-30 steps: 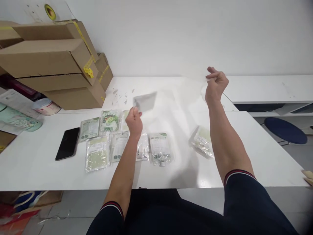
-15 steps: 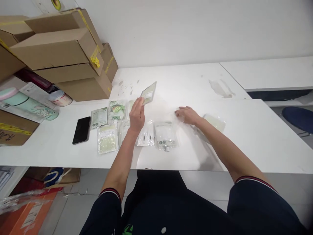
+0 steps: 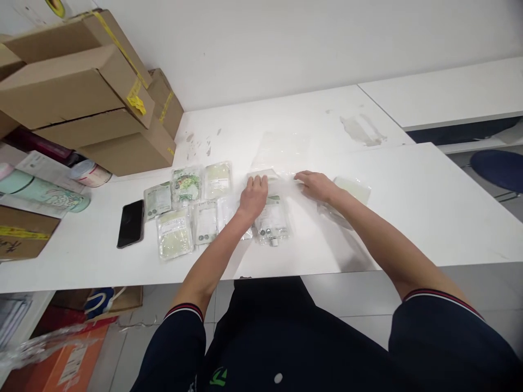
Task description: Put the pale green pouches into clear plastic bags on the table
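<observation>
My left hand (image 3: 254, 196) is closed on a flat pale-green packet (image 3: 265, 174), low over the table. My right hand (image 3: 314, 185) has its fingers together at the near right edge of a clear plastic bag (image 3: 281, 148), which lies flat beyond both hands. The packet's far edge is at the bag's near edge; I cannot tell whether it is inside. Under my left wrist lies a spouted packet (image 3: 273, 222). More packets lie to the left, among them a green-printed one (image 3: 187, 185) and a plain pale one (image 3: 175, 234). Beside my right forearm is another pale packet (image 3: 353, 190).
A black phone (image 3: 131, 223) lies left of the packets. Stacked cardboard boxes (image 3: 81, 87), a tin (image 3: 90, 173) and a mint-green bottle (image 3: 44, 190) stand at the left. A blue stool seat (image 3: 498, 169) is beyond the white table's (image 3: 408, 218) right edge.
My left hand has come down and right with its packet, from raised and tilted to the clear bag's near edge. The bag now shows spread out. My right hand stays nearly in place.
</observation>
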Demonstrator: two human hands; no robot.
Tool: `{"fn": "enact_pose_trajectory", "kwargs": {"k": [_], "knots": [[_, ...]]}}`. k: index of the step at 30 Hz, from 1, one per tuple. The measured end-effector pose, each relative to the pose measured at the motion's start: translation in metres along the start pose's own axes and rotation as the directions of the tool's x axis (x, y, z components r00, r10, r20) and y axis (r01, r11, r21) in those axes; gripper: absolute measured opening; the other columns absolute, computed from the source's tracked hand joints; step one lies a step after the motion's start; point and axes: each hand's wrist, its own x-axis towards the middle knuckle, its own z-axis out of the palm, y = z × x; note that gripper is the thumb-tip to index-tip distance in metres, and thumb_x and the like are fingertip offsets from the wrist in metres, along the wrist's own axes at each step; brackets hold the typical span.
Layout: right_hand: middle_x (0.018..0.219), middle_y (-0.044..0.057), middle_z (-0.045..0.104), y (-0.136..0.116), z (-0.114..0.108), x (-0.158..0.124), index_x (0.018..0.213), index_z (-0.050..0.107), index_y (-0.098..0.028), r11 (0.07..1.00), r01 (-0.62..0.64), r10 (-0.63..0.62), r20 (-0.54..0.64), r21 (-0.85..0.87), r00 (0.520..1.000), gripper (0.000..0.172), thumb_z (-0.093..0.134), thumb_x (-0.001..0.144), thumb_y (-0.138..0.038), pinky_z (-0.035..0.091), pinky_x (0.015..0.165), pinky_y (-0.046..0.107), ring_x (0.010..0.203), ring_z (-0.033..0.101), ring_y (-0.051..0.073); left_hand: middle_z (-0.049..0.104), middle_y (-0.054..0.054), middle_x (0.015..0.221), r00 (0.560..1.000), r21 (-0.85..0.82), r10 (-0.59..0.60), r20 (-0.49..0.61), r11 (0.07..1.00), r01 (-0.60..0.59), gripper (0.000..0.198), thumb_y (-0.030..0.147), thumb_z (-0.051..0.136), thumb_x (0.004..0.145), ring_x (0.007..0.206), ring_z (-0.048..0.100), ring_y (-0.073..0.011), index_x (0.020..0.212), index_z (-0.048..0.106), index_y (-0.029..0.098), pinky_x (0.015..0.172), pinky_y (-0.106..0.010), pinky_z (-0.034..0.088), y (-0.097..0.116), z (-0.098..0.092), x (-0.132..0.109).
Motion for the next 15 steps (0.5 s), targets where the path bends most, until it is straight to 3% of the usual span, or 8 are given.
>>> {"fn": "enact_pose_trajectory", "kwargs": {"k": [3, 6, 9, 11, 15], "knots": [[0.139, 0.010, 0.060, -0.002, 0.002, -0.001, 0.118, 0.069, -0.017, 0.996, 0.080, -0.080, -0.003, 0.048, 0.997, 0.041, 0.042, 0.087, -0.014, 0.048, 0.095, 0.039, 0.117, 0.062, 0.027, 0.062, -0.019, 0.126, 0.987, -0.020, -0.090, -0.136, 0.996, 0.088, 0.050, -0.001, 0.030, 0.092, 0.120, 0.057, -0.0307, 0.133, 0.057, 0.011, 0.096, -0.041, 0.052, 0.006, -0.021, 0.014], [0.124, 0.015, 0.068, -0.009, 0.006, -0.001, 0.112, 0.070, -0.014, 0.994, 0.058, -0.053, -0.049, 0.097, 0.997, 0.036, 0.042, 0.088, -0.016, 0.048, 0.093, 0.039, 0.113, 0.064, 0.028, 0.065, -0.019, 0.105, 0.980, -0.033, -0.118, -0.158, 0.993, 0.114, 0.042, -0.001, 0.033, 0.091, 0.106, 0.060, -0.0314, 0.111, 0.068, 0.010, 0.084, -0.041, 0.054, 0.021, -0.028, 0.033], [0.111, 0.014, 0.073, -0.019, 0.012, -0.001, 0.120, 0.061, -0.014, 0.967, -0.103, 0.133, -0.120, 0.232, 0.984, 0.036, 0.048, 0.086, -0.019, 0.049, 0.086, 0.036, 0.100, 0.067, 0.027, 0.064, -0.019, 0.101, 0.997, -0.043, -0.017, -0.079, 0.999, 0.014, 0.034, -0.001, 0.039, 0.089, 0.105, 0.059, -0.0313, 0.098, 0.071, 0.010, 0.080, -0.040, 0.055, 0.045, -0.014, 0.045], [0.106, 0.012, 0.074, -0.023, 0.015, -0.002, 0.129, 0.052, -0.014, 0.919, -0.186, 0.246, -0.138, 0.348, 0.959, 0.047, 0.053, 0.083, -0.022, 0.049, 0.081, 0.034, 0.095, 0.068, 0.026, 0.064, -0.019, 0.102, 0.998, -0.045, 0.068, -0.001, 0.997, -0.068, 0.032, -0.001, 0.042, 0.089, 0.106, 0.058, -0.0297, 0.098, 0.070, 0.010, 0.081, -0.038, 0.055, 0.062, 0.000, 0.047], [0.096, 0.007, 0.074, -0.022, 0.017, -0.003, 0.150, 0.034, -0.016, 0.885, -0.158, 0.246, -0.153, 0.437, 0.957, 0.072, 0.055, 0.081, -0.022, 0.049, 0.078, 0.031, 0.084, 0.068, 0.023, 0.066, -0.018, 0.102, 0.982, -0.073, 0.184, 0.044, 0.981, -0.181, 0.031, -0.001, 0.041, 0.090, 0.108, 0.058, -0.0277, 0.099, 0.069, 0.009, 0.086, -0.038, 0.053, 0.077, 0.023, 0.042]]}}
